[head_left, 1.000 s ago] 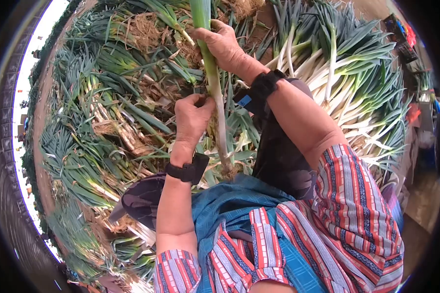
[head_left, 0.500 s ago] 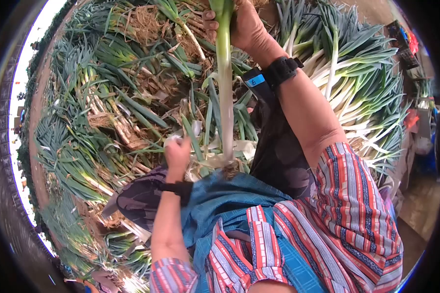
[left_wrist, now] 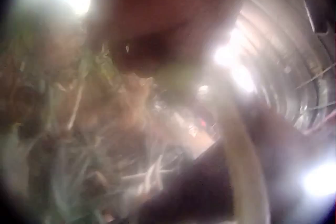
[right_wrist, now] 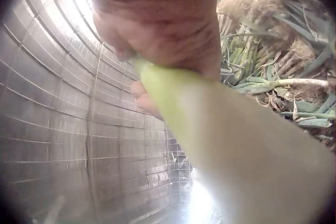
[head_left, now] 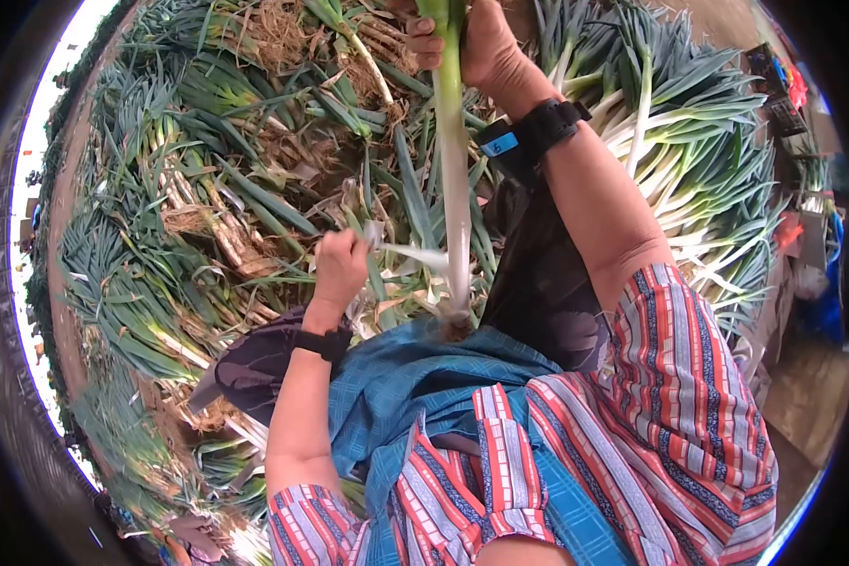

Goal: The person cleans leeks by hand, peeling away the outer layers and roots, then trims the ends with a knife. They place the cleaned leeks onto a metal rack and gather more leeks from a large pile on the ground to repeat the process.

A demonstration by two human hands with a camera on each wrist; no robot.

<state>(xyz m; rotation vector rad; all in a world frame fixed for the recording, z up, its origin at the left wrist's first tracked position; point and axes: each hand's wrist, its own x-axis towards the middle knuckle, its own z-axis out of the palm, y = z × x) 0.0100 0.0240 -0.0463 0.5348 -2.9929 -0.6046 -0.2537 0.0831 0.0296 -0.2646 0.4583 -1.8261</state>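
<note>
My right hand point(head_left: 486, 47) grips a leek point(head_left: 457, 179) around its green upper part, its fingers wrapping the stalk. The long white shaft stands nearly upright, with its root end low by the blue apron point(head_left: 415, 377). In the right wrist view the leek point(right_wrist: 210, 113) fills the foreground, pale green at the palm and whiter lower down. My left hand point(head_left: 340, 274), curled left of the shaft, pinches a pale strip of leek skin point(head_left: 413, 253) that stretches towards the shaft. The left wrist view is blurred.
Heaped leeks with roots and dry skins point(head_left: 198, 208) cover the ground on the left. Cleaner white-stemmed leeks point(head_left: 670, 179) lie piled on the right. Peeled scraps point(head_left: 396, 311) lie between my knees. A dark crate point(head_left: 774, 90) stands at the far right.
My left hand went from the shaft down and left, then rose slightly, a pale strip now trailing from it. My right hand moved up and right, keeping the leek.
</note>
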